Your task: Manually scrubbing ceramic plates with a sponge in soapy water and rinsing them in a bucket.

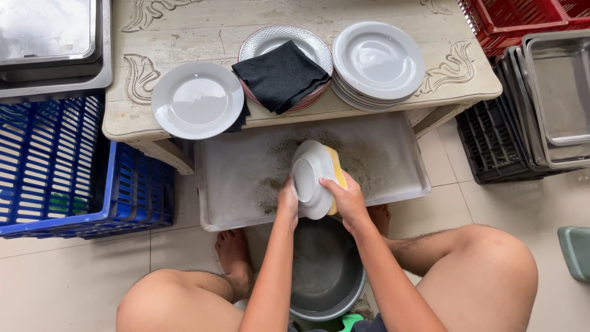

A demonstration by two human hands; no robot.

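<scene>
Over the grey tub (pixel 393 184), left hand (pixel 287 201) is gripping the white plate (pixel 310 178) on edge, tilted so right hand (pixel 347 198), fingers curled on the yellow sponge (pixel 335 172), is reaching its face; basin (pixel 326 270) sitting below for drips.

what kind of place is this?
Likely a dishwashing spot behind a food business or catering setup, on a tiled floor. Clues: stacked grey plates on a low table, metal trays, blue crate, a wash basin.
</scene>
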